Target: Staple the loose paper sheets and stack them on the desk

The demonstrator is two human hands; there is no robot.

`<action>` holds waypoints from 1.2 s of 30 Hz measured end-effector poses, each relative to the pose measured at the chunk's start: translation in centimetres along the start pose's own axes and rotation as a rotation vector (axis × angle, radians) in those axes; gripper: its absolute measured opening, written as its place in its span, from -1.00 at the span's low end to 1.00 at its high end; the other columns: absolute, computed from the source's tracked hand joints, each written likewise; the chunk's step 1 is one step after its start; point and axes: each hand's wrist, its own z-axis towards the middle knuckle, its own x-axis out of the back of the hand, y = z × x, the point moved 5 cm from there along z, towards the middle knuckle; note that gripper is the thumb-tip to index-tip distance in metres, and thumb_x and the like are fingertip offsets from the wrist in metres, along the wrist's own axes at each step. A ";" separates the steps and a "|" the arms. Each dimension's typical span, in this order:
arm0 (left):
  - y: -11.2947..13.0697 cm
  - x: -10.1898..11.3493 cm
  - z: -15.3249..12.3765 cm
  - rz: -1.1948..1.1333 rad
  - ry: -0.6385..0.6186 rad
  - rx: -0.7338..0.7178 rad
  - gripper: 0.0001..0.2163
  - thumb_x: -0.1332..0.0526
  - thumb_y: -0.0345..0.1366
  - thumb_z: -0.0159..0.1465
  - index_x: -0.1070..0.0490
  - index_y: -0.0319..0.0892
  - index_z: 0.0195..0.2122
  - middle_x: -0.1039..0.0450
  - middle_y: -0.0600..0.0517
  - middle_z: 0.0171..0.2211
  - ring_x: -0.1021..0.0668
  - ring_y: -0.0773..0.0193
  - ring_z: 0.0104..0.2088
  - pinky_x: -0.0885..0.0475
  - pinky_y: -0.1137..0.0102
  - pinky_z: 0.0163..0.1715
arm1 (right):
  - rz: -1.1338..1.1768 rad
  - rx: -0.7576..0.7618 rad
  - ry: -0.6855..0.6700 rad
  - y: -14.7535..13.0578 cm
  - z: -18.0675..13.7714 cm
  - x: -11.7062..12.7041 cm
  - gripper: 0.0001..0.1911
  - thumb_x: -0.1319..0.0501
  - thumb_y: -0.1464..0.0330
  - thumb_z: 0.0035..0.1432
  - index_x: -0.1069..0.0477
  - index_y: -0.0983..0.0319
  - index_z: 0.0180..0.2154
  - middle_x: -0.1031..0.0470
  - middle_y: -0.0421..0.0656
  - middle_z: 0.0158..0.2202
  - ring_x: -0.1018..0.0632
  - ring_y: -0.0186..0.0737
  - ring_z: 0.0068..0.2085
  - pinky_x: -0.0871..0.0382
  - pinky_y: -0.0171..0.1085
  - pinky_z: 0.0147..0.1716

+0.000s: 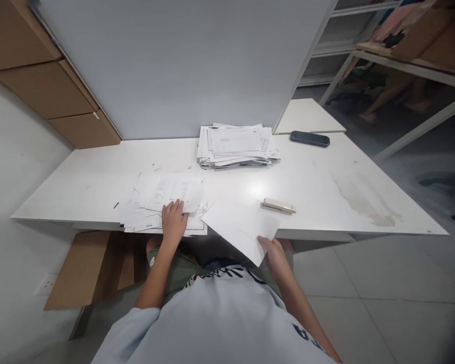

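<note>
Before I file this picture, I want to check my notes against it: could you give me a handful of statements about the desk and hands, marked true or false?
1. The right hand holds a white sheet. True.
2. The phone lies to the right of the thick stack. True.
3. The left hand holds the phone. False: it rests on the loose papers.
4. The stapler lies on top of the thick stack. False: it lies on the desk, nearer the person.
5. The thick stack is farther from the person than the loose papers. True.
</note>
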 end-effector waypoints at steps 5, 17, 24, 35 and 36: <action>3.3 2.0 -1.5 -0.014 -0.008 -0.129 -0.63 0.06 -0.31 0.40 -0.45 -0.30 0.06 -0.49 -0.18 0.07 -0.47 -0.02 0.15 -0.31 0.04 0.18 | -0.018 -0.031 -0.048 -0.7 0.7 -0.6 -0.70 -0.35 0.24 -0.22 -0.51 0.22 -0.36 -0.64 -0.12 -0.38 -0.61 -0.01 -0.30 -0.48 -0.20 -0.34; 14.8 -1.3 -7.3 -0.112 -0.045 -0.677 -0.57 0.01 -0.53 0.31 -0.35 -0.26 0.17 -0.45 -0.11 0.12 -0.36 0.06 0.25 -0.32 0.09 0.21 | 0.247 -0.064 -0.392 -1.8 1.1 -5.3 -0.49 -0.24 -0.01 0.10 -0.49 0.17 -0.04 -0.55 -0.10 0.05 -0.47 -0.02 0.16 -0.37 -0.05 0.15; 15.0 -0.6 -7.2 -0.293 -0.094 -0.887 -0.56 0.02 -0.56 0.34 -0.27 -0.24 0.23 -0.35 -0.08 0.21 -0.04 0.08 0.39 -0.21 0.00 0.29 | 0.265 -0.028 -0.399 -1.9 1.2 -4.9 -0.50 -0.32 0.09 0.07 -0.45 0.13 0.03 -0.53 -0.14 0.07 -0.44 -0.04 0.20 -0.32 -0.03 0.19; 5.7 0.9 -5.8 -0.769 0.215 0.136 -0.61 0.01 -0.05 0.40 -0.51 -0.20 -0.25 -0.59 -0.05 -0.36 -0.62 0.14 -0.22 -0.55 0.22 -0.14 | 0.049 -0.012 -0.247 -1.1 1.5 -3.7 -0.52 -0.44 0.06 -0.18 -0.52 0.17 -0.23 -0.65 -0.04 -0.19 -0.61 0.07 -0.09 -0.48 -0.03 -0.02; 3.8 1.5 -5.6 -0.762 0.293 0.223 -0.57 0.03 -0.01 0.40 -0.49 -0.20 -0.31 -0.54 -0.02 -0.46 -0.61 0.14 -0.29 -0.56 0.22 -0.19 | 0.032 -0.009 -0.246 -1.3 1.6 -3.6 -0.53 -0.43 0.06 -0.17 -0.52 0.17 -0.22 -0.65 -0.04 -0.18 -0.62 0.06 -0.10 -0.48 -0.04 -0.03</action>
